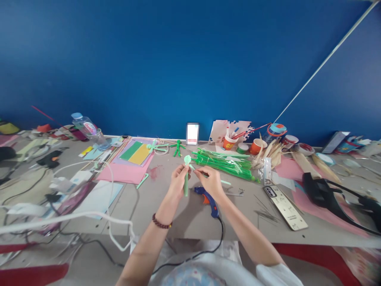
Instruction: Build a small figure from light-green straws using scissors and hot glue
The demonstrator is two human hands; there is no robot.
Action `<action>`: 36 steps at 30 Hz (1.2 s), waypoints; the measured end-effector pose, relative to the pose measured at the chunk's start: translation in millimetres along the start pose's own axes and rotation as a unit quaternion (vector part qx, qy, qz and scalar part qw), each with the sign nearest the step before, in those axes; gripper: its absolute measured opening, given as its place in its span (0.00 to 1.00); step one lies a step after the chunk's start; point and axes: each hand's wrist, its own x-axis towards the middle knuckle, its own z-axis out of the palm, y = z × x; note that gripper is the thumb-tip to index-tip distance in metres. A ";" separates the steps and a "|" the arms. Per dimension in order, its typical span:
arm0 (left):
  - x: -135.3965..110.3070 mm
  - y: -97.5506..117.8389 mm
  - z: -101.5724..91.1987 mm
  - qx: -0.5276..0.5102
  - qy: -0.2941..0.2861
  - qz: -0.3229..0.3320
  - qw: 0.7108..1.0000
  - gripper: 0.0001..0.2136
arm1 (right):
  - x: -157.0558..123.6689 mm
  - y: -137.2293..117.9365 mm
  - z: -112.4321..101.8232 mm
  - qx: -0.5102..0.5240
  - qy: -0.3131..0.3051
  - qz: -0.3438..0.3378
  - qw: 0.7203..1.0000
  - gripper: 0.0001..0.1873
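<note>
My left hand (178, 180) is closed around a pale green straw (186, 187) held upright, with a bumpy, rounded pale green head (187, 159) at its top. My right hand (210, 179) pinches a short, thin pale piece (192, 167) right beside that head; its exact kind is too small to tell. Below the right hand, a blue glue gun (212, 201) with an orange trigger lies on the table, its cord running down toward my lap. A bundle of green pipe cleaners (223, 163) in clear wrap lies beyond my right hand.
A green pipe-cleaner figure (177, 149) and a phone with a lit screen (192, 134) are at the wall. Coloured sheets (122, 173) and a water bottle (89, 129) lie left. Right are a paper cup (229, 143), another phone (285, 208) and a black strapped device (321, 194). A white cable (74, 216) crosses the left.
</note>
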 end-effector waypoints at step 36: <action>-2.3 7.1 -14.8 0.053 0.004 -0.010 0.999 0.14 | 2.5 5.3 -2.4 0.068 -0.001 0.017 0.998 0.07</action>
